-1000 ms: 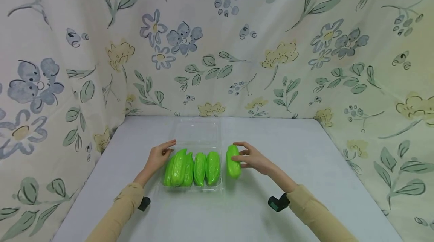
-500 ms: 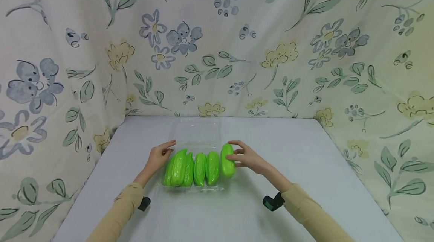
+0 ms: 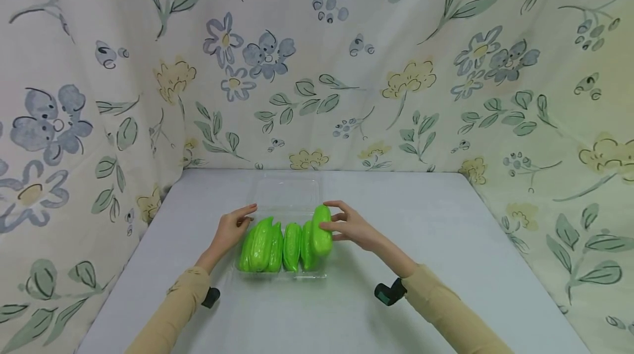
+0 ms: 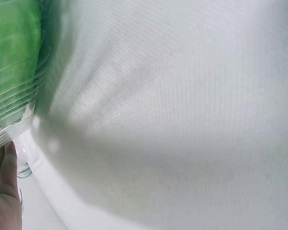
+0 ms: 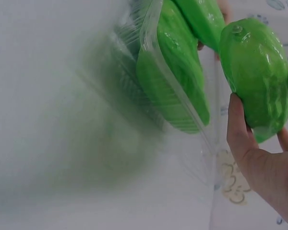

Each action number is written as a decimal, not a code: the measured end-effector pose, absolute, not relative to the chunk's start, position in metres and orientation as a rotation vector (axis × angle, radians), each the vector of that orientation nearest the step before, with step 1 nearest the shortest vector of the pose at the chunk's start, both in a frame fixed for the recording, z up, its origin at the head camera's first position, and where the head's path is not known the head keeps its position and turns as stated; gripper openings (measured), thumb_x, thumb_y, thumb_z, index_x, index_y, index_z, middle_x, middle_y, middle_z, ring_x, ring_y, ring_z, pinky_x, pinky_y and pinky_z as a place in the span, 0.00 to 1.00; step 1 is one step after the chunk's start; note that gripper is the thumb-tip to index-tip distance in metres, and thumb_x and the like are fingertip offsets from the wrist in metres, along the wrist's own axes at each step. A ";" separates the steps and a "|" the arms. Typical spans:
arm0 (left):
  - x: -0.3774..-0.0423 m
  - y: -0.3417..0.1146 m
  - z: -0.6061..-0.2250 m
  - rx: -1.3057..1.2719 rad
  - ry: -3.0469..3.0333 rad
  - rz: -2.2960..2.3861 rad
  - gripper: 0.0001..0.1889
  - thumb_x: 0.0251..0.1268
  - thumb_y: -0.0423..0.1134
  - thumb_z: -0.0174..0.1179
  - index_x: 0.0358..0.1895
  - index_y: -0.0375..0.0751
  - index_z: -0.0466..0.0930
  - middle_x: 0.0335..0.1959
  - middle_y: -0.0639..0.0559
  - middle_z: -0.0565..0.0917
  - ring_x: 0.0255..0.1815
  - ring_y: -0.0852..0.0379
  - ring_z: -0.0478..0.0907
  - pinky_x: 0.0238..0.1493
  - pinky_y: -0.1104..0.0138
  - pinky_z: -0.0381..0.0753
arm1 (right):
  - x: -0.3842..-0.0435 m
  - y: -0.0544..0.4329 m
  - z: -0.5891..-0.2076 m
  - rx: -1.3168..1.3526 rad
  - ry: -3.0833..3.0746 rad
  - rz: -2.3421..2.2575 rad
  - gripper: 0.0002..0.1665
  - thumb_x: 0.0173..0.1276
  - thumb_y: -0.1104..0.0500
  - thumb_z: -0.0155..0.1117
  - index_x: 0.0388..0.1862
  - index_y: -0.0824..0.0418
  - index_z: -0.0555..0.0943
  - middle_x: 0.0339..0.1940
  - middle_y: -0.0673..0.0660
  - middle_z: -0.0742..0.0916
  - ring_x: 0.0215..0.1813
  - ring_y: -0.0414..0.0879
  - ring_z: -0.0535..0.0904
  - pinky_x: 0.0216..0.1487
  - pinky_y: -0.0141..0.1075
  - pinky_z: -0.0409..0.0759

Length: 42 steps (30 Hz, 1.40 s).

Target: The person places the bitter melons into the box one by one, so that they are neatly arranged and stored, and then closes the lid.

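Note:
My right hand holds a shiny bright green gourd, bumpy like a bitter melon, between thumb and fingers. It is raised over the right end of a clear plastic box, overlapping the rightmost gourd there in the head view. Several similar gourds lie side by side in the box. In the right wrist view the held gourd shows its stem nub, beside the box wall. My left hand is at the box's back left corner; its straight fingers rest against the ridged wall in the left wrist view.
The box's clear lid lies folded back toward the far side of the white table. A floral curtain hangs behind and along both sides of the table. A small dark camera sits at my right wrist.
My right hand has carried the held gourd leftward and slightly away from me, from beside the box to over its right end. The left hand and the box have stayed put.

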<state>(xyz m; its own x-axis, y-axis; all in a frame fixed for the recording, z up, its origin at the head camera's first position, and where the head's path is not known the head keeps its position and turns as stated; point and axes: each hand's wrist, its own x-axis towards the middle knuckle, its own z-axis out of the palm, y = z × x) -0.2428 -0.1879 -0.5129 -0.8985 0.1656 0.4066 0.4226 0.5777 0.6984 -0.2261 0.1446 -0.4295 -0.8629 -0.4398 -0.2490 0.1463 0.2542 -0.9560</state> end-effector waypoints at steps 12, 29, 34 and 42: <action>-0.244 -0.189 -0.514 -0.468 -2.523 -1.221 0.20 0.60 0.19 0.53 0.56 0.30 0.77 0.58 0.37 0.78 0.44 0.42 0.85 0.42 0.56 0.86 | -0.227 0.125 -0.424 -0.260 2.043 -1.686 0.39 0.62 0.55 0.67 0.70 0.52 0.60 0.54 0.65 0.73 0.47 0.47 0.78 0.51 0.43 0.85; -0.245 -0.189 -0.514 -0.447 -2.547 -1.226 0.20 0.61 0.19 0.52 0.57 0.30 0.77 0.58 0.37 0.78 0.45 0.42 0.84 0.45 0.56 0.86 | -0.226 0.102 -0.444 -0.291 2.109 -1.694 0.41 0.61 0.55 0.68 0.70 0.55 0.61 0.54 0.66 0.74 0.50 0.49 0.77 0.46 0.40 0.86; -0.244 -0.188 -0.513 -0.451 -2.540 -1.241 0.20 0.61 0.19 0.52 0.57 0.30 0.77 0.58 0.37 0.78 0.45 0.42 0.84 0.44 0.56 0.86 | -0.223 0.096 -0.449 -0.328 2.189 -1.654 0.42 0.61 0.53 0.68 0.71 0.57 0.61 0.54 0.67 0.76 0.51 0.50 0.76 0.43 0.39 0.86; -0.244 -0.188 -0.513 -0.456 -2.533 -1.239 0.19 0.61 0.19 0.52 0.56 0.29 0.77 0.58 0.37 0.78 0.45 0.42 0.84 0.44 0.56 0.86 | -0.218 0.091 -0.455 -0.414 2.387 -1.511 0.42 0.58 0.48 0.70 0.69 0.54 0.64 0.51 0.63 0.79 0.49 0.50 0.78 0.40 0.36 0.83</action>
<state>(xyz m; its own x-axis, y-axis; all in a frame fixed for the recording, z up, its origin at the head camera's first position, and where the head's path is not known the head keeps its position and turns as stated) -0.2442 -0.1882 -0.5127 -0.9095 0.1556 0.3855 0.3998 0.5813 0.7087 -0.2181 0.0906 -0.4555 -0.9181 -0.3870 -0.0853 -0.0883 0.4098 -0.9079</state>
